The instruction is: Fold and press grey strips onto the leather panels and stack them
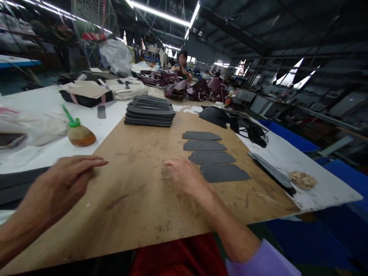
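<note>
My left hand [64, 182] is over the left edge of the brown board [135, 168], fingers stretched out and nothing visible in them. Close beside it lie dark grey strips [21, 184]. Above the board's middle, my right hand [185, 176] is smeared by motion, its fingers bent downward; whether they hold anything cannot be made out. To its right, several dark grey cut panels [225, 173] lie in a row, the nearest one close to my wrist. A neat stack of dark grey panels [149, 111] sits at the board's far left.
A squeeze bottle [81, 135] with a green spout stands on the white table at left. Further back are a dark bundle [86, 96], purple bags [178, 89] and a person [182, 67]. Grey strips [271, 172] and a beige coil [303, 180] lie at right.
</note>
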Demonstrator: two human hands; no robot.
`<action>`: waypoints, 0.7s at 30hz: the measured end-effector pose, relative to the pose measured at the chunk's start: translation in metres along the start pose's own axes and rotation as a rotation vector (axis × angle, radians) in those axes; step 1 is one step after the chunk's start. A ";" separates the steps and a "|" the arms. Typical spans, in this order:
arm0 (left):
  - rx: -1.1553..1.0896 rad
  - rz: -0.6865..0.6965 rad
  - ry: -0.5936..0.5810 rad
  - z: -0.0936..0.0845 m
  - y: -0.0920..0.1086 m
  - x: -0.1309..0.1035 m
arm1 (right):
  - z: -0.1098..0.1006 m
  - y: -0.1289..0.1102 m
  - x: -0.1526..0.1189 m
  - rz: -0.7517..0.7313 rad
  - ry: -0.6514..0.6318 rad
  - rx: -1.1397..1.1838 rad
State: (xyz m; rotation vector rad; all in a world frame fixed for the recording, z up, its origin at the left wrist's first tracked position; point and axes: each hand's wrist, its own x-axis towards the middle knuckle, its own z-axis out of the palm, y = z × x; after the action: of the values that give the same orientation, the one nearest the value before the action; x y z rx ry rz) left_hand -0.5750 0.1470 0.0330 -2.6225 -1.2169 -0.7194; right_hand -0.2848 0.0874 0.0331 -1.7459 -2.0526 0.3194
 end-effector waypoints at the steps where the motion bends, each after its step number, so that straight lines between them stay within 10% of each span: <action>1: -0.058 0.017 0.027 0.009 0.017 0.005 | -0.013 0.024 -0.024 0.086 0.052 -0.061; 6: -0.313 0.241 -0.017 0.043 0.119 0.023 | -0.035 0.098 -0.114 0.377 0.159 -0.262; 11: -0.351 0.412 -0.096 0.085 0.195 0.027 | -0.010 0.077 -0.131 0.345 0.137 -0.269; 15: -0.235 0.439 -0.099 0.116 0.215 0.019 | -0.036 0.089 -0.130 0.248 0.212 -0.161; 21: -0.129 0.514 -0.023 0.119 0.207 0.004 | -0.129 0.230 -0.159 0.743 0.426 -0.340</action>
State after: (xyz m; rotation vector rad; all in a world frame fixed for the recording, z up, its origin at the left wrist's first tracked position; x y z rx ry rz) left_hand -0.3748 0.0541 -0.0576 -2.8673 -0.4662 -0.6814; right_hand -0.0041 -0.0381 0.0197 -2.4815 -1.1524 -0.1994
